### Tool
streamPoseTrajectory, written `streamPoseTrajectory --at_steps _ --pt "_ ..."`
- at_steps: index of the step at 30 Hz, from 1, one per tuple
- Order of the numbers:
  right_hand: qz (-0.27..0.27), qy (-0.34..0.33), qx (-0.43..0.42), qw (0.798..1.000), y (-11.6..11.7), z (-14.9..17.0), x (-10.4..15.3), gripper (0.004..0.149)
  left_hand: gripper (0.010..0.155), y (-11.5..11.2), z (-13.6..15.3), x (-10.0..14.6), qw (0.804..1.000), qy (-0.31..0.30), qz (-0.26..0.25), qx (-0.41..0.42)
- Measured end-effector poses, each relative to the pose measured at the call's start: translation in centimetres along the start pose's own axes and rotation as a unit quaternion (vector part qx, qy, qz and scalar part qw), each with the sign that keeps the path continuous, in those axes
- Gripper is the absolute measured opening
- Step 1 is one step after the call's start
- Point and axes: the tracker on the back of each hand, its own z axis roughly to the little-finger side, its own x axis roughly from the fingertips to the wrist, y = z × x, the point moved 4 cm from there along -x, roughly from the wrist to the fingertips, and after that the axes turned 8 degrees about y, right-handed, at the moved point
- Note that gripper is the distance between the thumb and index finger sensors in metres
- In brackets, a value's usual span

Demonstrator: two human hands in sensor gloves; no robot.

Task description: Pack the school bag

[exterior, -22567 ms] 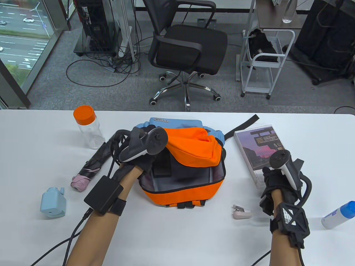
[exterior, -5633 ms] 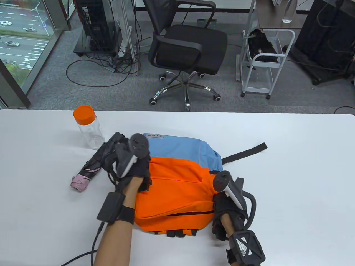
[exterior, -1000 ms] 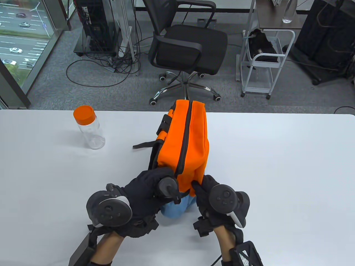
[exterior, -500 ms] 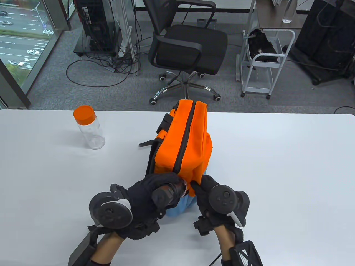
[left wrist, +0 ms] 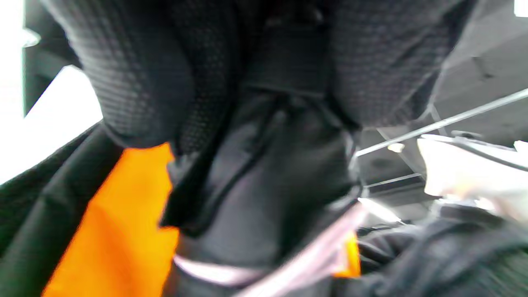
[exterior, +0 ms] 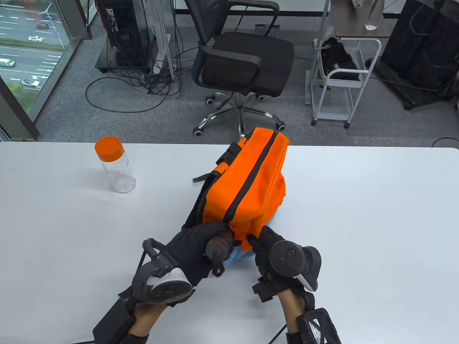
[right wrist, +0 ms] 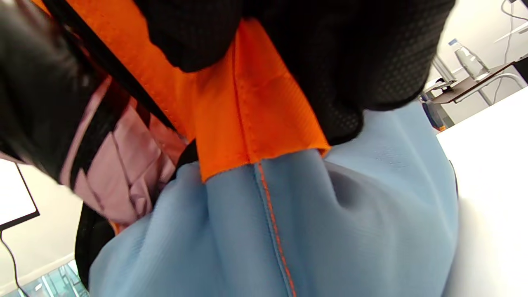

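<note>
While one orange and light-blue school bag point(exterior: 247, 190) stands on the white table point(exterior: 376, 215), both hands work at its near end. Its black zipper line point(exterior: 251, 179) runs along the top from the far end toward the person, and the bag leans with its far end angled to the right. One black strap point(exterior: 202, 176) trails out from its left side onto the table.

One left hand point(exterior: 200, 243) grips the near left corner of the bag, its fingers curled around a dark, rounded object point(exterior: 219, 248) with pink fabric showing; in the left wrist view the picture is blurred, and only dark glove mesh point(left wrist: 136, 82), orange cloth point(left wrist: 119, 231) and a pale pink edge point(left wrist: 288, 268) can be made out. One right hand point(exterior: 276, 247) holds the near right side, its fingers point(right wrist: 359, 62) closed together and pinching the orange fabric point(right wrist: 247, 115) just above the seam where it meets the light-blue panel point(right wrist: 309, 222). Pink and black folded material point(right wrist: 123, 165) shows beside that seam in the right wrist view.

One clear bottle point(exterior: 116, 168) with an orange cap stands upright on the table, well apart from the bag to the left. Beyond the table are one black office chair point(exterior: 244, 61) and one white trolley point(exterior: 340, 79)
</note>
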Motion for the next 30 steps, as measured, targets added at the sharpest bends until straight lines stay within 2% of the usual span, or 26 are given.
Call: streamPoseTrajectory --at_steps 1,2,4,5,6,9,11,12,13,14,15,16,17,18,19,20,21,22,23,24,25,26,28,30 --pt "0.001 0.0 0.001 1.0 0.0 0.0 0.1 0.045 0.077 0.0 0.4 -0.4 0.999 0.028 0.011 0.012" --pt "0.0 -0.002 -0.001 1.0 0.0 -0.1 0.0 0.045 0.077 0.0 0.4 -0.7 0.999 0.028 0.011 0.014" --pt "-0.01 0.001 -0.002 1.0 -0.1 0.1 0.0 0.045 0.075 -0.7 0.7 -1.5 0.994 0.073 0.079 0.012" --pt "-0.009 0.004 -0.001 1.0 -0.3 0.2 0.0 0.045 0.075 -1.1 1.1 -1.6 0.992 0.085 0.091 0.032" --pt "-0.01 0.009 0.001 1.0 -0.6 0.2 -0.1 0.046 0.075 -1.2 1.4 -1.6 0.99 0.095 0.093 0.049" --pt "-0.074 0.07 0.071 0.992 -2.3 -0.5 0.4 0.059 0.077 -1.0 2.0 -1.3 0.987 0.112 0.072 0.084" --pt "-0.012 0.031 0.138 0.99 -4.3 -2.4 1.0 0.052 0.077 -0.1 1.7 -1.3 0.991 0.099 0.054 0.071" --pt "-0.004 -0.011 0.146 0.989 -4.8 -3.8 1.5 0.047 0.077 0.5 1.4 -1.4 0.992 0.094 0.058 0.061" --pt "-0.017 -0.042 0.122 0.991 -4.6 -4.6 1.7 0.046 0.077 0.9 1.4 -1.5 0.993 0.093 0.049 0.061" --pt "-0.058 -0.057 0.077 0.994 -3.5 -5.3 1.9 0.046 0.077 1.5 1.3 -1.6 0.993 0.095 0.033 0.064" --pt "-0.1 -0.028 0.05 0.993 -1.9 -5.2 2.1 0.047 0.077 1.8 1.3 -1.7 0.993 0.095 0.03 0.065" --pt "-0.117 -0.017 0.051 0.992 -0.7 -5.0 2.1 0.05 0.077 1.9 1.3 -1.7 0.993 0.095 0.025 0.063" --pt "-0.133 -0.033 0.082 0.987 1.0 -5.0 2.1 0.056 0.077 1.9 1.4 -1.6 0.993 0.096 0.02 0.06" --pt "-0.141 -0.028 0.115 0.983 2.0 -4.8 2.0 0.059 0.077 1.9 1.4 -1.5 0.994 0.093 0.019 0.056" --pt "-0.175 -0.005 0.163 0.971 3.5 -4.3 1.9 0.059 0.077 1.9 1.3 -1.4 0.995 0.087 0.01 0.045" --pt "-0.211 0.008 0.184 0.96 4.3 -4.1 1.9 0.062 0.077 1.9 1.3 -1.4 0.995 0.085 0.007 0.043" --pt "-0.238 0.005 0.168 0.957 4.9 -4.3 2.0 0.066 0.077 1.7 1.2 -1.3 0.996 0.083 0.009 0.037" --pt "-0.236 -0.008 0.145 0.961 4.8 -4.5 2.0 0.066 0.078 1.6 1.2 -1.3 0.996 0.081 0.005 0.035" --pt "-0.238 -0.037 0.082 0.967 4.4 -4.9 1.9 0.066 0.079 1.5 1.2 -1.2 0.996 0.079 -0.004 0.037" --pt "-0.278 -0.048 0.017 0.959 4.3 -4.8 2.0 0.061 0.079 1.4 1.3 -1.1 0.996 0.079 -0.006 0.034" --pt "-0.302 -0.046 -0.018 0.952 4.2 -4.5 2.3 0.044 0.079 1.2 1.4 -1.1 0.996 0.079 -0.01 0.036" --pt "-0.329 -0.062 -0.055 0.941 4.6 -4.5 2.6 0.039 0.079 0.9 1.6 -1.1 0.995 0.085 -0.013 0.047" --pt "-0.343 -0.054 -0.034 0.937 4.9 -4.1 2.6 0.038 0.079 0.0 1.6 -0.9 0.993 0.094 -0.001 0.068" --pt "-0.365 -0.063 -0.049 0.928 4.3 -4.4 2.5 0.044 0.079 -0.9 1.1 -0.6 0.995 0.084 0.026 0.055"
